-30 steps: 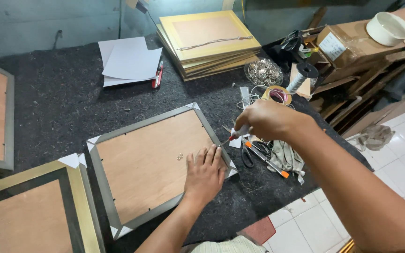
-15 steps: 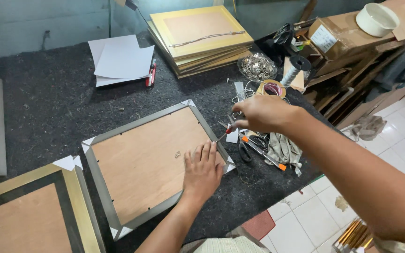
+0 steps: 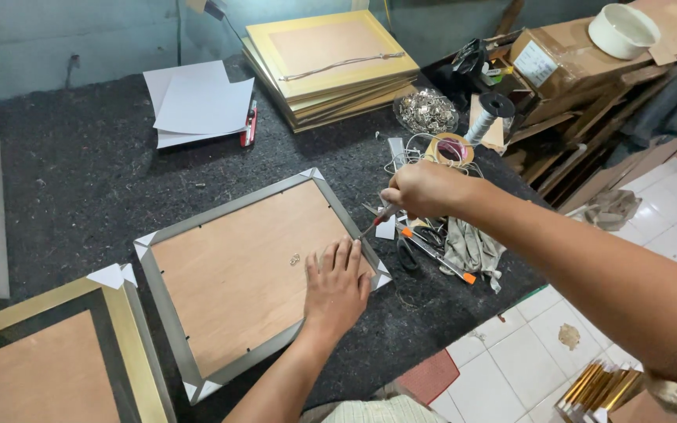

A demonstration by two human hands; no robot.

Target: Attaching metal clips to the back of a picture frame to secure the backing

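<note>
The left hand (image 3: 337,286) lies flat and open on the brown back board of a picture frame (image 3: 229,270), fingers spread a little and pointing up toward the frame's right edge. The frame is the biggest thing here. It lies face down on the dark felt table (image 3: 64,172), turned a bit, with its long side running from the lower left to the upper right. The right hand (image 3: 426,188) is closed around a thin tool with a red handle (image 3: 375,222). The tool slants down and to the left, and its tip comes right to the frame's right edge, just above the left fingers. Beside that hand lie a grey rag (image 3: 472,249), a roll of tape (image 3: 450,149) and an orange-ended tool (image 3: 436,255). Since a moment ago the right hand has dropped a little lower toward the frame, while the left hand has stayed flat in the same spot.
</note>
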